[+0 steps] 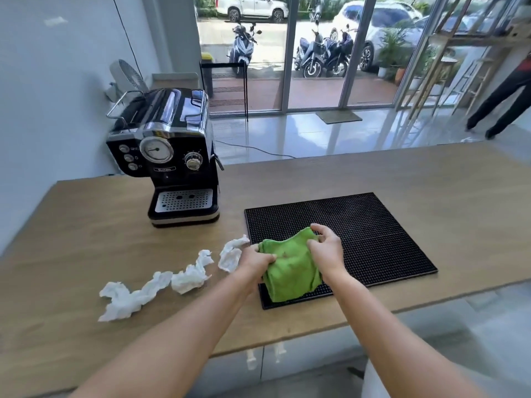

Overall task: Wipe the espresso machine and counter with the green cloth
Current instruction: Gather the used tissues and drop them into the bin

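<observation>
The left grip (pixel 254 261) and right grip (pixel 326 251) both hold the green cloth (pixel 290 271), fingers curled into its upper edge, over the near left corner of the black mat (pixel 373 225). The step looks like gathering the cloth into a pad. A flat, firm fold would likely give a clean wiping face, with loose corners tucked so they cannot snag the espresso machine (pixel 172 156), which stands at the far left. The wooden surface (pixel 402 179) also carries crumpled white tissues (pixel 189 275) left of the grips. Beyond it, glass doors (pixel 316 90) show parked motorbikes (pixel 316 56).
</observation>
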`<state>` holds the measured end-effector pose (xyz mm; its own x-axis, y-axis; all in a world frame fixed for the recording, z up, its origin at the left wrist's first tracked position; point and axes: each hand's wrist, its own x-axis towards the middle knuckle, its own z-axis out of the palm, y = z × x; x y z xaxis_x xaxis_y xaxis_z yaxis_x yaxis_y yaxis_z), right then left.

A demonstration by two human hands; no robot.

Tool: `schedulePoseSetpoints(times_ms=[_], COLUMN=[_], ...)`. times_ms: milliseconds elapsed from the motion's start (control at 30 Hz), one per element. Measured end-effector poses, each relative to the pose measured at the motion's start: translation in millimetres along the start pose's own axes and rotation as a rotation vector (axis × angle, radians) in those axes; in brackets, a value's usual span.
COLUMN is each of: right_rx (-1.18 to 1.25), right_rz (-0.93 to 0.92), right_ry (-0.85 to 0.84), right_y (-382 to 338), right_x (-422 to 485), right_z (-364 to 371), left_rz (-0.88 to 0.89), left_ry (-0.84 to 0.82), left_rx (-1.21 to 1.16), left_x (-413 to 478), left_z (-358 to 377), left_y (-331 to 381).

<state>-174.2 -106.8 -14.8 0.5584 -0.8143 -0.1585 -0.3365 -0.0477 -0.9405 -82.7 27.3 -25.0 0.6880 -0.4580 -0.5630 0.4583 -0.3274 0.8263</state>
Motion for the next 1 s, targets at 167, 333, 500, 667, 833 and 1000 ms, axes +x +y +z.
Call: schedulePoseSetpoints(times_ms=[167, 333, 500, 667, 833, 1000], right_rx=[-0.406, -0.646, -0.900, -0.849, -0.987, -1.163], right_rz=[-0.086, -0.232, -0.321, -0.547, -0.592, -0.551], right_ry=[-0.018, -0.011, 0.086, 0.011, -0.351, -0.514], right_y=[31.4, 49.8, 49.4, 16.9, -3.2, 7.1], right_x=[3.4, 10.9, 12.2, -6.2, -24.0, -22.7], right_z=[-5.3, -0.6, 14.4, 59.6, 125.8, 154.0], left_rz=[0.202, 0.411, 0.482, 0.625, 0.188, -0.143], left_ry=[0.185, 0.279, 0.275, 0.552, 0.663, 0.532], left_rx=[0.432, 0.850, 0.917, 0.942, 1.022, 1.103], left_x=[11.3, 13.2, 7.9, -13.7, -28.3, -43.5], left_z=[9.6, 14.6, -7.6, -75.2, -183.2, -243.9], left_y=[-15.7, -18.0, -22.2, -16.8, -28.9, -57.1])
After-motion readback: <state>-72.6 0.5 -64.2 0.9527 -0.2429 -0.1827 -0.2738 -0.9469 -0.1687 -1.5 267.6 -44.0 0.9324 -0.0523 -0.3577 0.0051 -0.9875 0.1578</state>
